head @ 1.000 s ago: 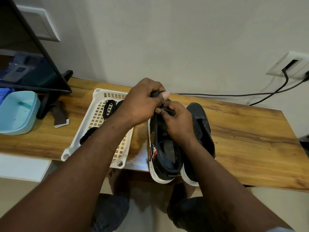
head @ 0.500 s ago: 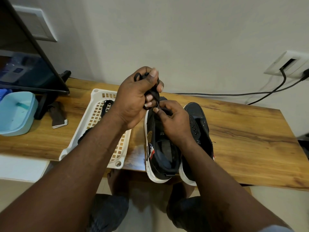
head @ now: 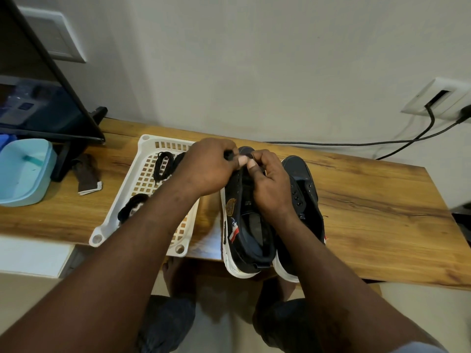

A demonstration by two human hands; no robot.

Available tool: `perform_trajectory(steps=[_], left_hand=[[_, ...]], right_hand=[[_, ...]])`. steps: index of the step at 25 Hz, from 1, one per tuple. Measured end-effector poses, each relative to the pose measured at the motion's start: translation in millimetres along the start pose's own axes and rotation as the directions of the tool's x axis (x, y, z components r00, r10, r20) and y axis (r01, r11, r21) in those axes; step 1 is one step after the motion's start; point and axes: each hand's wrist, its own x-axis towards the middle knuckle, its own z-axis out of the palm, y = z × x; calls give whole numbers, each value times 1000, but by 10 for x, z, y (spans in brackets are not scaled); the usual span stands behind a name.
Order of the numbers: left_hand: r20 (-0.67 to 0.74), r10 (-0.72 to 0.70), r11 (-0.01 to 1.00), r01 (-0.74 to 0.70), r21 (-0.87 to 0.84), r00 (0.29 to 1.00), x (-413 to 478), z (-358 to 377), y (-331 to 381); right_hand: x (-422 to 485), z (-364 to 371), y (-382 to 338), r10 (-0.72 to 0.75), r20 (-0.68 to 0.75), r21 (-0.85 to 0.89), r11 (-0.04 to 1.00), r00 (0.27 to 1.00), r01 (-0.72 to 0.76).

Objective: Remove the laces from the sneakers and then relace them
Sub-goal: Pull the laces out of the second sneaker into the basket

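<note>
Left hand [head: 206, 166]: grip pinched a black lace end [head: 228, 156]
Right hand [head: 270, 184]: fingertips pressed together at the left sneaker [head: 244, 225] eyelets
Right sneaker [head: 303, 189]: on the desk [head: 369, 205], unlaced
Progress: relacing barely begun; spare laces [head: 163, 165] lay in the white basket [head: 142, 159]

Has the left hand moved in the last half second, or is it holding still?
Yes. The left hand has come down from above the back edge of the wooden table, where it was raised against the wall, and now sits level with the left sneaker's toe.

Blue tub [head: 24, 171] beside monitor [head: 38, 98] (dark screen), brown cloth [head: 86, 174] near.
</note>
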Motion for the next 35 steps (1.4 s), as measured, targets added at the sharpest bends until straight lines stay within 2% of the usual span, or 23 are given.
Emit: perform_trajectory(steps=[2, 5, 7, 9, 11, 13, 15, 16, 17, 18, 20, 21, 22, 27, 32, 35], left_hand=[[-131, 48, 986, -68, -153, 990, 21, 43, 53], [-100, 70, 930, -102, -354, 992, -2, 117, 69], [-120, 101, 875, -146, -462, 988, -28, 117, 70], [-163, 127, 760, -202, -618, 978, -41, 75, 116], [-153, 117, 623, -192, -758, 981, -59, 37, 174], [-91, 83, 485, -120, -866, 992, -77, 29, 178], [29, 48, 311, 13, -950, 998, -64, 12, 156], [86, 11, 271, 80, -959, 996, -44, 2, 146], [104, -43, 310, 112, -944, 994, -27, -9, 145], [66, -104, 447, 106, -888, 992, -5, -13, 131], [-79, -155, 787, 74, -613, 985, 23, -8, 64], [-108, -153, 883, 87, -461, 982, 21, 1, 16], [-93, -155, 930, 113, -349, 984, 13, 13, -29], [47, -143, 982, 148, -115, 989, 29, 117, -146], [-3, -133, 991, 133, 13, 991, 40, 137, -116], [-19, -129, 991, 129, 39, 991, 39, 132, -125]], right_hand=[[2, 22, 1, -31, 20, -14, 999, 999, 31], [11, 49, 19, -92, 39, -58, 994, 995, 94], [21, 43, 23, -81, 25, -79, 993, 996, 83], [17, 28, 27, -74, 16, -96, 993, 997, 75], [9, 23, 23, -80, 15, -103, 991, 997, 81], [3, 30, 7, -86, 17, -111, 990, 996, 87], [6, 34, 6, -91, 21, -121, 988, 996, 92], [1, 42, 7, -95, 19, -121, 988, 995, 97], [-5, 51, 8, -106, 13, -121, 987, 994, 107], [-19, 70, 9, -118, 2, -127, 985, 993, 117], [-55, 113, 4, -127, -32, -157, 980, 991, 120], [-70, 128, -4, -109, -50, -170, 980, 993, 99], [-79, 141, -13, -74, -64, -175, 983, 995, 62], [-69, 175, -48, 90, -25, -251, 964, 996, -93], [-69, 155, -50, 95, 24, -394, 916, 995, -78], [-78, 150, -63, 88, -17, -340, 936, 996, -88]])
